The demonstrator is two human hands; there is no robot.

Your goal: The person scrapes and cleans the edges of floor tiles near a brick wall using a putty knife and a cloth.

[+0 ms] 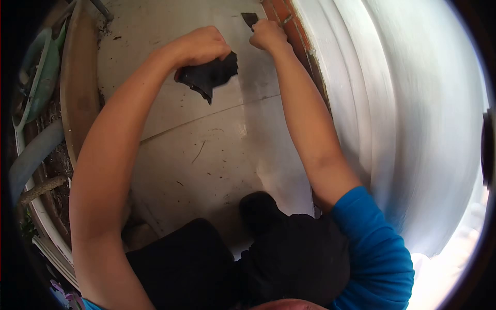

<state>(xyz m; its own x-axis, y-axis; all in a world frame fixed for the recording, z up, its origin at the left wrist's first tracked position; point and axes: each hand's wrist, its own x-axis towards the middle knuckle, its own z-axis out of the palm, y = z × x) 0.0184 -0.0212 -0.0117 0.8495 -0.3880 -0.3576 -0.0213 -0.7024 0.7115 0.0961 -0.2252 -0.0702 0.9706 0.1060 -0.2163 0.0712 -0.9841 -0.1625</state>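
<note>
The left hand (204,44) has its fingers closed in a fist on a crumpled black cloth (209,75), which hangs over the far half of the floor (175,116). The right hand (268,35) has its fingers curled tight on a scraper (249,19), its dark blade near the floor's far right corner, beside the brick edging (287,19); whether it touches the floor I cannot tell. Dark flecks (180,183) and a thin stem (199,151) lie loose on the near half, and another bit (117,37) lies by the far left edge, so debris remains. How much of the floor has been worked cannot be judged.
</note>
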